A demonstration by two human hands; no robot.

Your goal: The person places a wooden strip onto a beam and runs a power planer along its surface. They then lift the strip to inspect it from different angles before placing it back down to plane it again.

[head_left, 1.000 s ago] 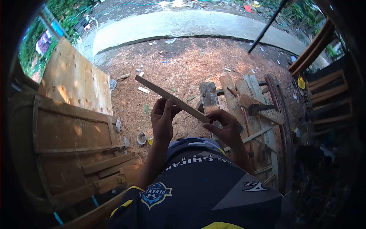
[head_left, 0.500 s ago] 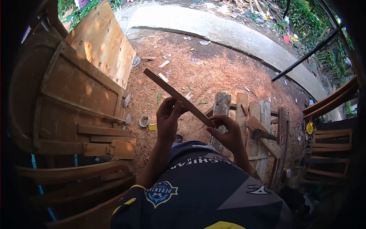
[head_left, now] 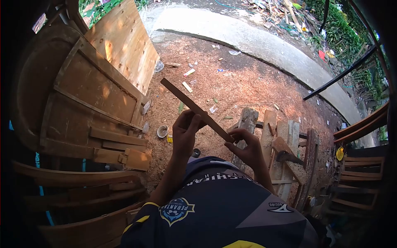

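A long, narrow wooden strip (head_left: 182, 97) slants across the middle of the view, its far end up to the left and its near end down to the right. My left hand (head_left: 186, 127) is closed around its middle, thumb on the near side. At the lower right end, my right hand (head_left: 244, 144) pinches the strip between thumb and fingers. Just right of that hand stands a rough wooden bench (head_left: 247, 120) made of planks. On it lies a dark-headed tool (head_left: 285, 156), seemingly with a wooden body, partly against a plank.
Wooden panels and framed boards (head_left: 95, 87) lean along the left, beside a plywood sheet (head_left: 128, 45). Wood shavings (head_left: 231, 89) cover the ground, with a small bucket (head_left: 162, 131) on them. A concrete path (head_left: 231, 31) and a dark slanted pole (head_left: 339, 76) lie beyond.
The view has shifted slightly, so the surroundings appear farther right and lower. Both hands still hold the strip, which keeps nearly the same slant.
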